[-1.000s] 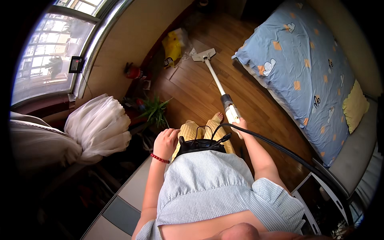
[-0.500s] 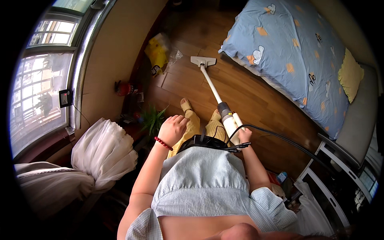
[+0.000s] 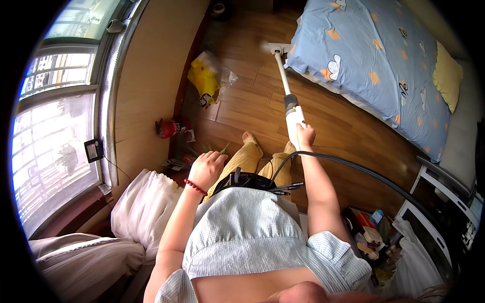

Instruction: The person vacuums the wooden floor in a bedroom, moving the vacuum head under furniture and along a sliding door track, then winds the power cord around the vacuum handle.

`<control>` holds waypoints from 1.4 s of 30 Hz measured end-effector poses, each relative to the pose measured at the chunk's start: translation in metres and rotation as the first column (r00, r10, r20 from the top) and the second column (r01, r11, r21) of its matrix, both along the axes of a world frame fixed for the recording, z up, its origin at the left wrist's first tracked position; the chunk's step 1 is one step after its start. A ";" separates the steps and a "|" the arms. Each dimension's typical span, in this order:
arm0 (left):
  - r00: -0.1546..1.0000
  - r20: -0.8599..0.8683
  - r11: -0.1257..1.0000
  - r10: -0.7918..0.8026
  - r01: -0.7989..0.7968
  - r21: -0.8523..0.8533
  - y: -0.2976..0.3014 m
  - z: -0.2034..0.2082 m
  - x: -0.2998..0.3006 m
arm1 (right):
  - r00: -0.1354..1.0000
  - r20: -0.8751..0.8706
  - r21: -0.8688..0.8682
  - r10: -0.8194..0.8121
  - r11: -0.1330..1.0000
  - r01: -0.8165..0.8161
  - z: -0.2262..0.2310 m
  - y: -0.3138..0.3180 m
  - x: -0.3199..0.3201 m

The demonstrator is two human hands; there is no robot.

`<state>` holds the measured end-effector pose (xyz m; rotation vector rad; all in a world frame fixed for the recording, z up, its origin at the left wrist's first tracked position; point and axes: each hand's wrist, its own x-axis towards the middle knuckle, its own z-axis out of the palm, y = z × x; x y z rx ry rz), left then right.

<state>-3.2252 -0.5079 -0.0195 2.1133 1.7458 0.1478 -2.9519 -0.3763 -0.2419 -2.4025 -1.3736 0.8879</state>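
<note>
A white and grey stick vacuum cleaner (image 3: 294,118) stretches forward from me. My right hand (image 3: 305,135) is closed round its handle. Its flat white floor head (image 3: 279,48) lies on the floor by the corner of the bed, with its left end blurred. My left hand (image 3: 208,169) hangs in front of my body, fingers loosely bent, with nothing visible in it; a red bead bracelet (image 3: 195,187) circles that wrist. Below it are the leaves of a green plant (image 3: 222,149), partly hidden by the hand.
A bed with blue patterned bedding (image 3: 364,65) stands at the right. Yellow plastic bag (image 3: 201,76) and red fire extinguisher (image 3: 166,128) sit along the left wall. A black cable (image 3: 348,162) arcs rightward from my waist. Gathered curtains (image 3: 144,207) hang near the window.
My right hand has pushed the vacuum cleaner forward, its arm straighter now. The floor head has moved farther away and right, to the bed's corner. My left hand stays empty at my side.
</note>
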 end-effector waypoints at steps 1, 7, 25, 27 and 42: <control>1.000 -0.003 1.000 0.005 -0.005 -0.008 0.000 0.001 -0.005 | 0.995 0.041 0.018 0.091 0.996 -0.091 0.007 0.012 -0.007; 0.996 -0.055 0.997 0.069 -0.071 -0.042 -0.019 0.006 -0.027 | 0.848 0.222 0.096 0.482 0.854 -0.511 0.002 0.074 -0.033; 0.939 -0.019 0.935 0.344 -0.345 -0.085 -0.063 0.016 -0.057 | 0.790 0.099 -0.035 0.605 0.795 -0.605 -0.016 0.065 -0.147; 0.944 -0.019 0.942 0.329 -0.329 -0.064 -0.062 0.015 -0.061 | 0.833 0.096 -0.091 0.545 0.838 -0.538 -0.015 0.052 -0.135; 0.995 0.091 0.998 0.032 -0.037 0.048 0.017 -0.010 -0.047 | 0.990 0.109 -0.261 0.094 0.963 -0.063 0.064 -0.145 0.090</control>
